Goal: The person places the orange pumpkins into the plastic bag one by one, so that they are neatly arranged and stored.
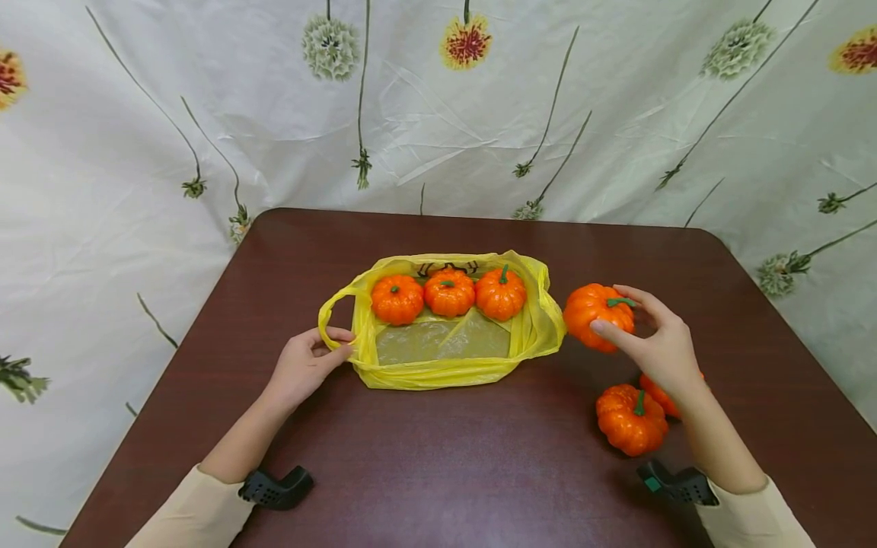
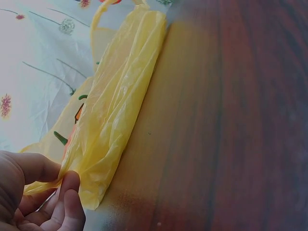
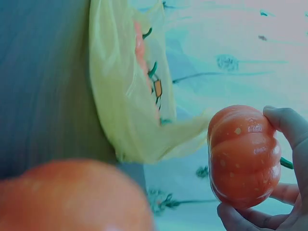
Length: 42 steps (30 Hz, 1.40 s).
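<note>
Pumpkin pinched at sides between thumb and fingers of right hand, just beside yellow bag; bag's left edge pinched in left hand, likely keeping mouth wide; bagged pumpkins along far side.

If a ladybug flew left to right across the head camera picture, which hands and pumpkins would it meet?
Bare left hand → left glossy round orange pumpkin inside the yellow plastic bag → middle bagged pumpkin → right bagged pumpkin → held green-stemmed orange pumpkin → bare right hand.
</note>
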### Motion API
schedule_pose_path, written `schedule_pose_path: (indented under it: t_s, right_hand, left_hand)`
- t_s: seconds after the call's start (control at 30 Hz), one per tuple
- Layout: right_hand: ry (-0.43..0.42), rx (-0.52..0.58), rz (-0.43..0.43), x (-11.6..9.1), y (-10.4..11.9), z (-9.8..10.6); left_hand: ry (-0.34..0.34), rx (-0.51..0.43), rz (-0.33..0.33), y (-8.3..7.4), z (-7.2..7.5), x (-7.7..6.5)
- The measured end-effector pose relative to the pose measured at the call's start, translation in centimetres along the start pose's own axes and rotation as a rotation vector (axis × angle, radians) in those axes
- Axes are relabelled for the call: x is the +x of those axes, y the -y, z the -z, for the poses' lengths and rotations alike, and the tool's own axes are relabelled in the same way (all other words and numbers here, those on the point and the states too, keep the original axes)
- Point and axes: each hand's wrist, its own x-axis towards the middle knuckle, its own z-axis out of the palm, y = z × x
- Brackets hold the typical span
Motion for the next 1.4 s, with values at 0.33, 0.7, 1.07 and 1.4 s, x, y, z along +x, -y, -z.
schedule_pose_path:
  t_s: [0.33, 0.7, 1.07, 1.4]
  right_hand:
    - [0.050, 0.057, 0.057, 0.5, 2.3, -1.4]
    - [0.126, 0.101, 0.098, 0.8, 4.5, -3.5]
    - [0.171, 0.139, 0.103, 1.5, 5.8, -5.3]
    - [0.209, 0.169, 0.127, 2.0, 6.7, -7.1]
  left_hand:
    - [0.016, 0.008, 0.009, -0.1, 0.2, 0.1]
    - [0.021, -0.006, 0.006, -0.3, 0.2, 0.0]
    - [0.016, 0.007, 0.013, 0.0, 0.2, 0.1]
    - [0.019, -0.009, 0.014, -0.2, 0.3, 0.0]
